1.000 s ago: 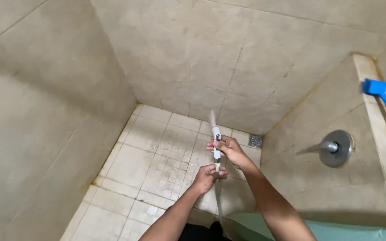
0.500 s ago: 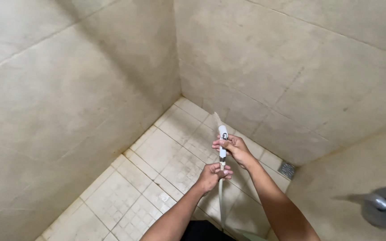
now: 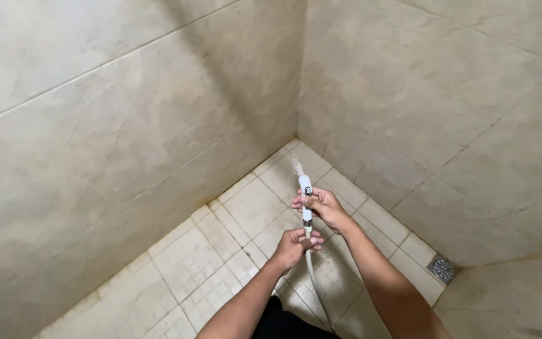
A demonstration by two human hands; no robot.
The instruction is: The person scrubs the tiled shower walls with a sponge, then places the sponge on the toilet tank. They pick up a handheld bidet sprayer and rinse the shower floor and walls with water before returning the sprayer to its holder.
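The right hand has its grip closed on the white sprayer, thumb by the trigger, nozzle aimed ahead of the grip at the corner where wall meets floor. The left hand has its grip closed just below, around the hose at its metal joint. A faint spray leaves the tip. To rinse well, I judge the lower grip should steady the hose against kinking while the upper one sweeps the nozzle slowly along the grout lines, working toward the drain, well right of both grips.
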